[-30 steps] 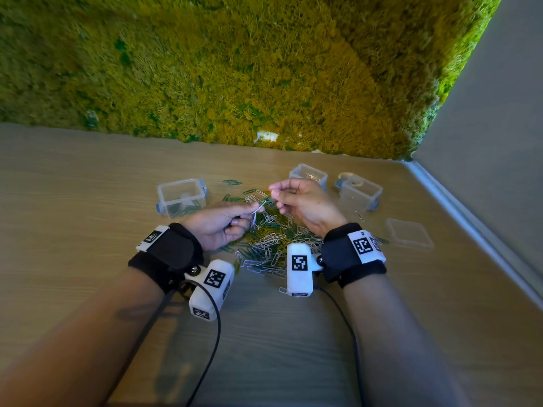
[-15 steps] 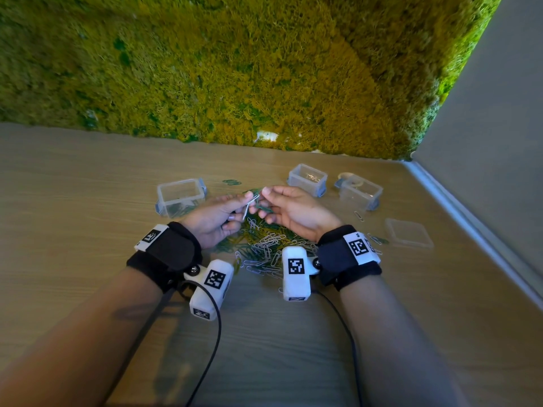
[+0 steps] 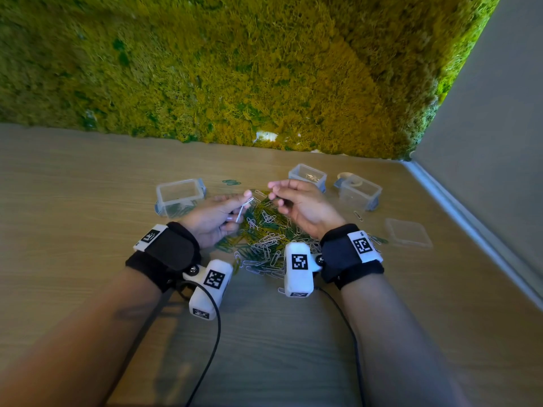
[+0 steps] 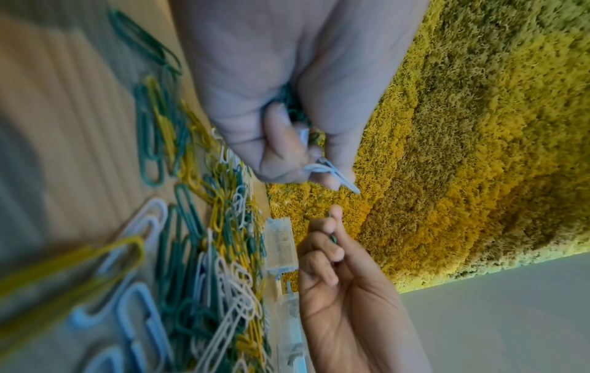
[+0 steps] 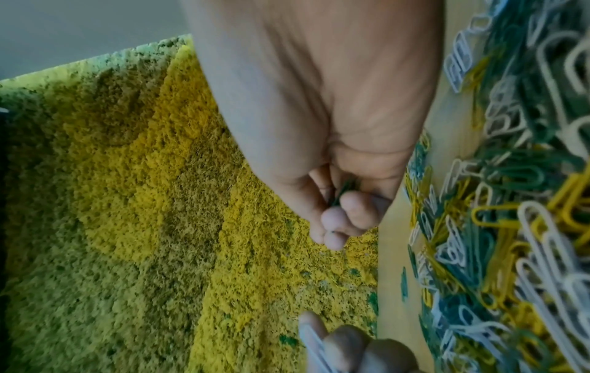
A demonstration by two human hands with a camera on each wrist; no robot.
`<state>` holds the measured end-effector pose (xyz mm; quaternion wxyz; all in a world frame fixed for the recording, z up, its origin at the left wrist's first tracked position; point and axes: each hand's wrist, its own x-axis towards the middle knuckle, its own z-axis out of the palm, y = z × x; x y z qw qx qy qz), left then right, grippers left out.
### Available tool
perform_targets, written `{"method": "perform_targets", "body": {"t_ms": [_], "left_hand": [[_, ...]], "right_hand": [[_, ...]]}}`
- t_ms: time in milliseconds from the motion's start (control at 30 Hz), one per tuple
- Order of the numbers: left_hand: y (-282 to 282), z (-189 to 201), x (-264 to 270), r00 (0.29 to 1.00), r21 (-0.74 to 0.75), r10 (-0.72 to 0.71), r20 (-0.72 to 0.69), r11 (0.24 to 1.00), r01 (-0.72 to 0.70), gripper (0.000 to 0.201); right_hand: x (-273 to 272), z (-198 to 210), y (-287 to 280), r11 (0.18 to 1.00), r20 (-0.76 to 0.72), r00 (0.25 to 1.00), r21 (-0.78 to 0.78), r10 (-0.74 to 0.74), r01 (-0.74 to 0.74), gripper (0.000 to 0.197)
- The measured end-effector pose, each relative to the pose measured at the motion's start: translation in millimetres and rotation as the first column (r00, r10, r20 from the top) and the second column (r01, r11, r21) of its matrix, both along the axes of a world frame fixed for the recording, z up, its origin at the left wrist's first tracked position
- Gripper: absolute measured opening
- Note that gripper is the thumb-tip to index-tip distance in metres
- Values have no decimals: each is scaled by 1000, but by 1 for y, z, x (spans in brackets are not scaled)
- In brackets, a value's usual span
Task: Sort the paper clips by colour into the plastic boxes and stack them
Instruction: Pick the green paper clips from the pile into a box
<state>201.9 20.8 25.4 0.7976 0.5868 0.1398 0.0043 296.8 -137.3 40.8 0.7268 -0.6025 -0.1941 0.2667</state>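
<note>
Left hand (image 3: 216, 220): grip narrow, thumb and forefinger pinching a white paper clip (image 3: 244, 207); the left wrist view also shows green clips (image 4: 292, 106) bunched in the curled palm.
Right hand (image 3: 305, 207): grip narrow, fingertips pinching a green clip (image 5: 343, 191) of which only a sliver shows.
Pile (image 3: 264, 239): white, green and yellow clips heaped on the surface (image 3: 73, 230) between the wrists, at 6 o'clock from both hands.
Left box (image 3: 179, 196): open, at 10 o'clock from the pile, with green clips in its bottom.
Middle box (image 3: 307, 176): open, at 1 o'clock from the pile; a few pale clips lie inside.
Right box (image 3: 360, 191): at 2 o'clock; contents cannot be told.
Loose lid (image 3: 408, 232): flat on the surface at 3 o'clock from the pile.
Handling (judged): the clips are light, stiff, smooth-coated wire, and are likely to snag on one another; a clip is best pinched across its flat loops near one rounded end, then lifted clear so that neighbours drop away.
</note>
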Motion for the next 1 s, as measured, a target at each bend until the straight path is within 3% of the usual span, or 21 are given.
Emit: {"method": "perform_targets", "body": {"t_ms": [100, 167, 233, 300, 433, 533, 600, 667, 733, 800, 933, 1000], "left_hand": [[4, 3, -2, 1000, 14, 14, -18, 1000, -14, 20], [6, 4, -1, 998, -97, 22, -55, 995, -28, 32], [4, 6, -2, 992, -327, -10, -126, 945, -32, 45], [-2, 9, -3, 980, -533, -105, -170, 846, -2, 53], [-8, 6, -3, 971, -637, -160, -179, 771, 10, 42], [-4, 3, 0, 975, -718, -117, -192, 694, -58, 37], [2, 3, 2, 979, -798, -123, -161, 600, -56, 23], [10, 0, 4, 979, -845, -150, -140, 533, -39, 10], [17, -4, 5, 971, -852, -191, -141, 522, -21, 18], [19, -5, 5, 960, -850, -232, -158, 527, -13, 23], [14, -3, 5, 959, -793, -217, -181, 610, -11, 26], [10, -3, 5, 960, -789, -187, -208, 612, -52, 33]], "right_hand": [[3, 4, -5, 999, -142, 990, 46, 16, -9, 23], [4, 8, -7, 999, -194, 981, 44, 3, 6, 24], [6, 9, -9, 998, -110, 992, 0, -61, 62, 27], [3, 9, -7, 998, 52, 998, -37, -46, 48, 28], [-15, 10, 7, 951, 272, 925, -228, 266, -207, 24], [-14, 13, 5, 935, 362, 912, -350, 192, -58, 19], [-7, 15, -8, 855, 405, 905, -508, 129, 106, 16], [1, 14, -22, 689, 396, 895, -708, 204, 156, 22], [6, 13, -29, 512, 344, 885, -846, 314, 147, 33], [8, 11, -30, 450, 289, 883, -887, 369, 102, 36], [8, 10, -28, 530, 323, 871, -844, 370, 88, 16], [8, 10, -32, 569, 393, 848, -811, 355, 137, 9]]}}
